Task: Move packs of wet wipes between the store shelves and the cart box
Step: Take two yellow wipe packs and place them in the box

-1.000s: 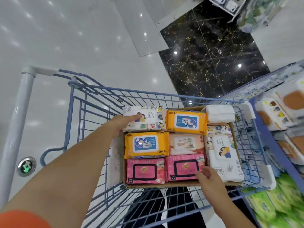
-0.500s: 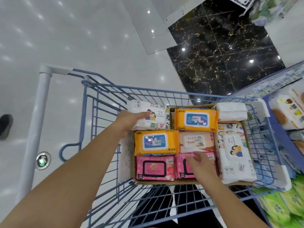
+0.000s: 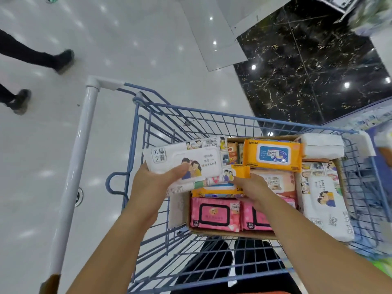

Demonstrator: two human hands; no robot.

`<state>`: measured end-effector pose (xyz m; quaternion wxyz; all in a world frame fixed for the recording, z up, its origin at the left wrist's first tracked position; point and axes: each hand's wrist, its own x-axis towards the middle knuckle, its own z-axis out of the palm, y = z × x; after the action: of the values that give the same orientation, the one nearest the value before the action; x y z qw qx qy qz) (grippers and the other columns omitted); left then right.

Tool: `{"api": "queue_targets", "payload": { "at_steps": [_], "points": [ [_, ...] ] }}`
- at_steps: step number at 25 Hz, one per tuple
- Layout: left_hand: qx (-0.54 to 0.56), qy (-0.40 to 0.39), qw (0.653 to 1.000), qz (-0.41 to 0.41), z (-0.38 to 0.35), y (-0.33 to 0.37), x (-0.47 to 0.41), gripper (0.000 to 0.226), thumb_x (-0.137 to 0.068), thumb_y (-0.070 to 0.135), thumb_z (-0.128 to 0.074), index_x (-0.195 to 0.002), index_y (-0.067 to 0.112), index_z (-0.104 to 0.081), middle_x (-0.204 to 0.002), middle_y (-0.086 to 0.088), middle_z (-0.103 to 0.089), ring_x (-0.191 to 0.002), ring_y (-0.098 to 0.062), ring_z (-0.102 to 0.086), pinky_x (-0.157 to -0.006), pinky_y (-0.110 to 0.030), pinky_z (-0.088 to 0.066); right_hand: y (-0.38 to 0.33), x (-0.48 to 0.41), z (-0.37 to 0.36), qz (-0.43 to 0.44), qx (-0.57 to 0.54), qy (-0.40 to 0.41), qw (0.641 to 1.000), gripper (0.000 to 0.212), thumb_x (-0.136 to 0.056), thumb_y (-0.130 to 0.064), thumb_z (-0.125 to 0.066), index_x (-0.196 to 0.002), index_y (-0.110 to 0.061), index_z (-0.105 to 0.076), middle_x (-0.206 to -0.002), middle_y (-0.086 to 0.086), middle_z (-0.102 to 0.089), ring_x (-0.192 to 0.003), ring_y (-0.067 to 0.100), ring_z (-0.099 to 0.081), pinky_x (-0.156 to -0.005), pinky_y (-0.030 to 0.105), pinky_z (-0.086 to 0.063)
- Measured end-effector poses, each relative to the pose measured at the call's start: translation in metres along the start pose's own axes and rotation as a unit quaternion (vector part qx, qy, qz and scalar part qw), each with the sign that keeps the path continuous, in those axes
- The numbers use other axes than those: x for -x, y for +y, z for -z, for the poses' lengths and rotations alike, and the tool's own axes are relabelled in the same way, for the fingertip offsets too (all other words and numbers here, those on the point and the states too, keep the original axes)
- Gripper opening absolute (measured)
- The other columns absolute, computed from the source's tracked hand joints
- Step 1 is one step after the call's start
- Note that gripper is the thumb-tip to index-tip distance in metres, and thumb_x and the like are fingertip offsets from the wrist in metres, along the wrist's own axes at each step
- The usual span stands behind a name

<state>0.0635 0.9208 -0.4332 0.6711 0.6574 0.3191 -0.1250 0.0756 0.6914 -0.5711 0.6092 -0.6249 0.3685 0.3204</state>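
Head view | white cartoon-couple wet-wipe pack (image 3: pixel 191 160) was held tilted above the far-left corner of the cardboard box (image 3: pixel 233 233), inside the blue wire cart (image 3: pixel 191 115) | left hand (image 3: pixel 157 181) was clamped on its left end, thumb on top | right hand (image 3: pixel 252 187) was laid at its right corner, over an orange pack (image 3: pixel 218 190); its grip could not be told | pink packs (image 3: pixel 214 213) were seen in the near row.

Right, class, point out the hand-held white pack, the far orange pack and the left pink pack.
white pack (image 3: pixel 197 160), head view, lid flap.
far orange pack (image 3: pixel 272 154), head view, blue label.
left pink pack (image 3: pixel 214 213), head view, black-framed lid.
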Motion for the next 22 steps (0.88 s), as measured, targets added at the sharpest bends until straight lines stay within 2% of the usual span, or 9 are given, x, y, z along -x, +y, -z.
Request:
{"api": "queue_targets", "payload": {
  "at_steps": [4, 7, 9, 11, 14, 15, 18, 20, 22],
  "points": [
    [0.015, 0.011, 1.0, 0.004, 0.011, -0.001, 0.021, 0.036, -0.077, 0.01, -0.081, -0.111, 0.019, -0.071, -0.097, 0.0, -0.081, -0.086, -0.017, -0.078, -0.06, -0.023, -0.06, -0.007, 0.027, 0.035, 0.042, -0.001, 0.044, 0.998, 0.041, -0.072, -0.031, -0.089, -0.107, -0.022, -0.07, -0.099, -0.002, -0.078, -0.091, 0.02, -0.074, -0.074, 0.04, -0.059],
    [-0.008, 0.005, 1.0, 0.004, 0.019, -0.003, 0.029, 0.032, -0.082, 0.006, -0.078, -0.11, 0.019, -0.071, -0.097, -0.001, -0.081, -0.087, -0.02, -0.079, -0.06, -0.022, -0.06, -0.032, 0.034, 0.081, 0.036, 0.133, -0.036, 0.99, 0.041, -0.073, -0.024, -0.088, -0.108, -0.023, -0.067, -0.114, -0.002, -0.071, -0.098, 0.018, -0.067, -0.078, 0.034, -0.05],
    [-0.033, 0.0, 0.999, 0.004, 0.018, -0.008, 0.03, 0.035, -0.081, 0.007, -0.08, -0.113, 0.016, -0.071, -0.098, -0.005, -0.081, -0.087, -0.022, -0.079, -0.06, -0.022, -0.06, -0.05, 0.025, 0.091, 0.022, 0.399, -0.081, 0.913, 0.071, -0.072, -0.027, -0.089, -0.135, -0.025, -0.056, -0.137, -0.002, -0.054, -0.118, 0.024, -0.057, -0.091, 0.037, -0.05],
    [-0.044, 0.006, 0.999, 0.007, 0.011, -0.014, 0.028, 0.036, -0.079, 0.008, -0.082, -0.112, 0.016, -0.07, -0.095, -0.004, -0.081, -0.082, -0.018, -0.079, -0.056, -0.019, -0.058, -0.049, 0.017, 0.076, 0.109, 0.527, -0.051, 0.841, 0.09, -0.072, -0.03, -0.088, -0.149, -0.025, -0.042, -0.15, 0.002, -0.04, -0.131, 0.026, -0.049, -0.102, 0.037, -0.046],
    [-0.04, 0.005, 0.999, 0.024, -0.002, -0.027, 0.026, 0.029, -0.079, 0.009, -0.081, -0.104, 0.019, -0.07, -0.088, -0.001, -0.081, -0.077, -0.016, -0.078, -0.056, -0.022, -0.058, -0.017, 0.023, 0.072, 0.277, 0.383, 0.061, 0.879, 0.066, -0.083, -0.022, -0.078, -0.143, -0.02, -0.05, -0.138, 0.002, -0.045, -0.12, 0.015, -0.051, -0.095, 0.024, -0.039],
    [-0.04, -0.002, 0.999, 0.03, -0.005, -0.031, 0.026, 0.029, -0.079, 0.009, -0.081, -0.105, 0.019, -0.071, -0.09, -0.003, -0.081, -0.08, -0.018, -0.079, -0.058, -0.024, -0.059, 0.0, 0.03, 0.08, 0.275, 0.314, 0.116, 0.901, 0.055, -0.086, -0.023, -0.076, -0.137, -0.018, -0.055, -0.13, 0.002, -0.051, -0.114, 0.015, -0.053, -0.091, 0.025, -0.039],
    [-0.034, -0.008, 0.998, 0.043, -0.011, -0.041, 0.026, 0.03, -0.081, 0.009, -0.081, -0.108, 0.016, -0.072, -0.093, -0.005, -0.081, -0.08, -0.017, -0.079, -0.056, -0.021, -0.059, 0.056, 0.052, 0.099, 0.077, 0.07, 0.216, 0.971, 0.046, -0.08, -0.046, -0.074, -0.11, -0.013, -0.061, -0.099, 0.003, -0.062, -0.091, 0.022, -0.06, -0.071, 0.033, -0.047],
    [-0.025, -0.008, 0.998, 0.05, -0.012, -0.047, 0.025, 0.029, -0.081, 0.01, -0.08, -0.109, 0.014, -0.072, -0.092, -0.005, -0.081, -0.079, -0.015, -0.078, -0.054, -0.02, -0.058, 0.087, 0.063, 0.088, -0.079, -0.082, 0.159, 0.981, 0.048, -0.078, -0.049, -0.079, -0.102, -0.013, -0.058, -0.099, 0.004, -0.061, -0.094, 0.023, -0.059, -0.08, 0.038, -0.05],
    [-0.019, -0.008, 0.998, 0.056, -0.012, -0.051, 0.025, 0.031, -0.082, 0.012, -0.08, -0.111, 0.015, -0.072, -0.093, -0.003, -0.081, -0.083, -0.016, -0.078, -0.06, -0.023, -0.058, 0.101, 0.068, 0.065, -0.118, -0.173, 0.082, 0.975, 0.047, -0.077, -0.041, -0.084, -0.107, -0.013, -0.061, -0.106, 0.004, -0.062, -0.104, 0.023, -0.058, -0.099, 0.042, -0.049]
  ]
}}
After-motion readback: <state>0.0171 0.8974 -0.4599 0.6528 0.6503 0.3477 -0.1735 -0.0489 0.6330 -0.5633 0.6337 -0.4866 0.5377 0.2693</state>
